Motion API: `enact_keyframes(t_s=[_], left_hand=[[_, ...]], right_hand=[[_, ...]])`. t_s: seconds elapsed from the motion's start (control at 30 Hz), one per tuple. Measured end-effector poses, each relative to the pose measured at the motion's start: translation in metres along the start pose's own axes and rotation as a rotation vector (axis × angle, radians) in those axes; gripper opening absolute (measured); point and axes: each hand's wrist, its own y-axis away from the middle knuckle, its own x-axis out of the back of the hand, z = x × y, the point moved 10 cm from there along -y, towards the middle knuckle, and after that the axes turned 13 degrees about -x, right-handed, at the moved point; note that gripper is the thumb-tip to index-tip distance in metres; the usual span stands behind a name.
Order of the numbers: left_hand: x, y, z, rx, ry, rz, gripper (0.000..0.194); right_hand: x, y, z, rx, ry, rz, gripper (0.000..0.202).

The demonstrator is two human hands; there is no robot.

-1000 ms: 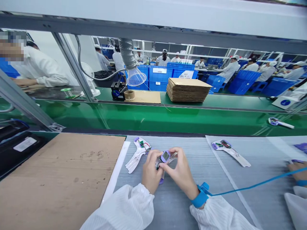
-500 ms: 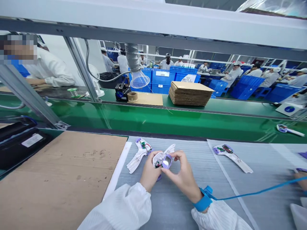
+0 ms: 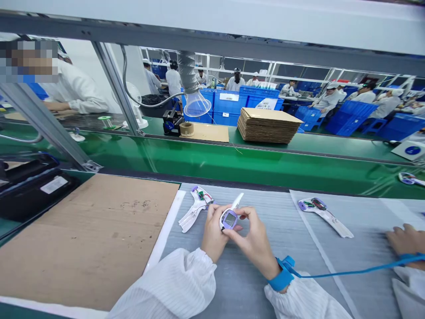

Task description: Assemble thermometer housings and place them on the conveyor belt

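Note:
Between both hands is a white device shell with a purple-framed screen [image 3: 229,219] facing up at me. My left hand [image 3: 214,232] is closed round its left side, and a white handle part sticks up beyond the fingers. My right hand [image 3: 254,235], with a blue strap at the wrist, pinches the purple frame from the right with thumb and fingers. Just behind my left hand lies an opened white half shell [image 3: 195,208] with green boards and red wires. Another opened half shell [image 3: 323,215] rests on the grey mat [image 3: 272,257] to the right.
Brown cardboard [image 3: 89,239] covers the left of the bench, beside a black case [image 3: 53,192]. A green conveyor [image 3: 206,159] runs behind. Beyond it are stacked cardboard sheets [image 3: 268,126] and a tape roll [image 3: 186,129]. Another person's hand [image 3: 407,241] is at right; a blue cord crosses there.
The purple screen frame now sits flat against the white shell, turned to face me; before, it was tilted with wires showing beside it. The co-worker's hand at right has come further into view.

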Motion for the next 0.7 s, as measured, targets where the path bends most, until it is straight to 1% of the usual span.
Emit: enact_keyframes(t_s=[0.13,0.27,0.53,0.6,0.7], left_hand=[[-0.001,-0.001,0.001,0.001,0.012,-0.012,0.04],[-0.001,-0.002,0.004,-0.01,-0.035,-0.014,0.039],[-0.004,-0.002,0.01,-0.096,-0.168,-0.086,0.039],[-0.003,-0.001,0.011,-0.106,-0.195,-0.102,0.038],[-0.003,-0.002,0.015,-0.141,-0.247,-0.137,0.036]], right_hand=[[0.002,0.0,0.0,0.012,-0.02,-0.002,0.036],[0.001,0.0,0.0,-0.007,-0.002,-0.004,0.037],[0.002,0.003,0.0,-0.084,0.008,0.024,0.033],[0.002,0.005,-0.004,-0.091,0.032,0.034,0.033],[0.005,0.008,-0.013,-0.047,0.065,0.065,0.037]])
